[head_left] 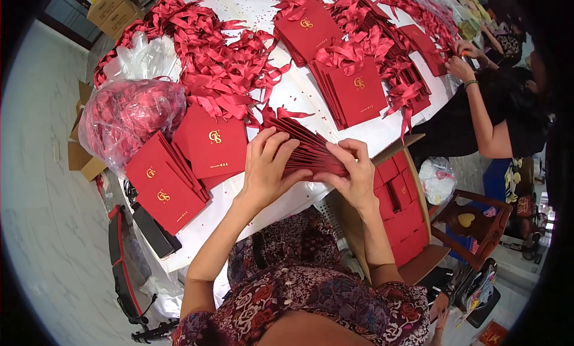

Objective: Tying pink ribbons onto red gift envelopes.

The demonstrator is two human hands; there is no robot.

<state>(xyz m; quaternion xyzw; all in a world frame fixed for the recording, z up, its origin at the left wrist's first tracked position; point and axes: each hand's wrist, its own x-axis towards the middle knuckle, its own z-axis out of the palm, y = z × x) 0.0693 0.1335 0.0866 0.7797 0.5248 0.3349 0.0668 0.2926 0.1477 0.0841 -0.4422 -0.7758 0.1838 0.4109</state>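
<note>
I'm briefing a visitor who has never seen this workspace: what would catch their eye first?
The fanned stack of flat red paper bags, gripped between the left hand and right hand at centre. Behind it, a tangled heap of glossy red ribbons covers the white table.

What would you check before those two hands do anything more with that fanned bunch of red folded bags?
1. Both hands on the bunch: left hand and right hand each hold the red fanned stack: ok.
2. Grip secure: fingers wrap both ends; tightness: cannot tell.
3. Stack square: pieces are splayed, not aligned: not ok.
4. Open cardboard box at the right, partly filled with red pieces: ok.
5. Table space ahead: crowded with red ribbons and stacks: not ok.
6. Co-worker's hands well apart: ok.
</note>
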